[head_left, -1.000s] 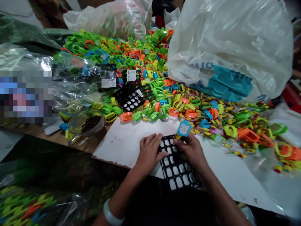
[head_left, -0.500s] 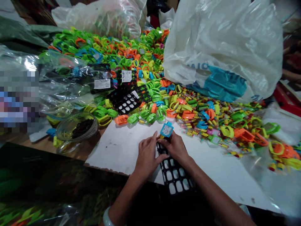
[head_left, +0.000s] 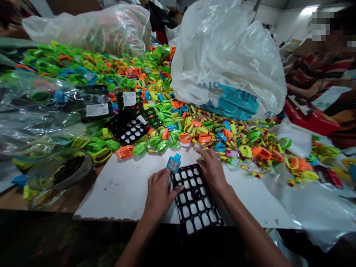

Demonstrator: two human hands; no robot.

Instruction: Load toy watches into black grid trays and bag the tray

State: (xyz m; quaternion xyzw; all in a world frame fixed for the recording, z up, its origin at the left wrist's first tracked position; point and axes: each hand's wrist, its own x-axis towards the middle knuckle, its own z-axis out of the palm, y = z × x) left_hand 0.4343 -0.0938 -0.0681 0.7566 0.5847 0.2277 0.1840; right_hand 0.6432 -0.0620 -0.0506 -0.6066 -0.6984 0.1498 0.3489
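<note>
A black plastic grid tray (head_left: pixel 194 202) lies on a white board (head_left: pixel 125 185) in front of me. A small blue square toy piece (head_left: pixel 174 163) stands at the tray's far left corner. My left hand (head_left: pixel 160 191) rests flat on the tray's left edge, fingers spread, just below the blue piece. My right hand (head_left: pixel 211 168) has left the tray and reaches toward the heap of small colourful plastic pieces (head_left: pixel 222 135), fingers loosely curled and partly blurred.
A huge pile of green, orange and yellow plastic rings (head_left: pixel 111 74) fills the table behind. More black grid trays (head_left: pixel 130 128) lie there. A big white plastic bag (head_left: pixel 222 63) stands at centre right. A glass bowl (head_left: pixel 61 170) sits left. Another person (head_left: pixel 319 66) sits far right.
My right hand let go of the blue piece, which now stands at the tray's corner, and moved right toward the loose pieces. The camera swung to the right.
</note>
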